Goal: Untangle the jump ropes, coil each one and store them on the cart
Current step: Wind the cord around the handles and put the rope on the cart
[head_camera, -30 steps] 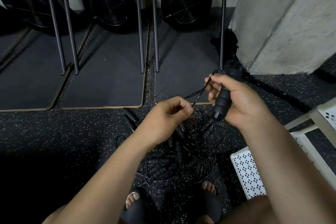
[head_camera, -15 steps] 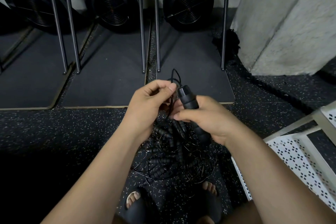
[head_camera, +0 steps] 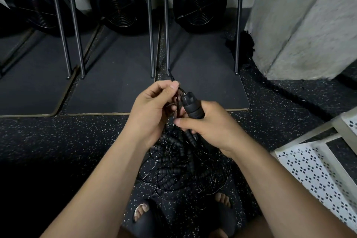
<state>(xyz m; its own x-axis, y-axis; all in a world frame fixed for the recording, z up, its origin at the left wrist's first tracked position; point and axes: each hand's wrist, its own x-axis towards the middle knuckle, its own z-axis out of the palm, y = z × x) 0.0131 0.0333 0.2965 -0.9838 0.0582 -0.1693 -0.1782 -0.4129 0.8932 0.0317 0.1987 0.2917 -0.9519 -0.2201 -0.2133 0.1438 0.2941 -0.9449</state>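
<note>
Right hand grips a handle, left hand pinches its cord, I think. Yanking could tighten the tangle at lower center.

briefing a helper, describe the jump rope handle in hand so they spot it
Find the jump rope pile on the speckled floor by the feet. Above it, the right hand holds one black handle, the only one in a hand.
</note>
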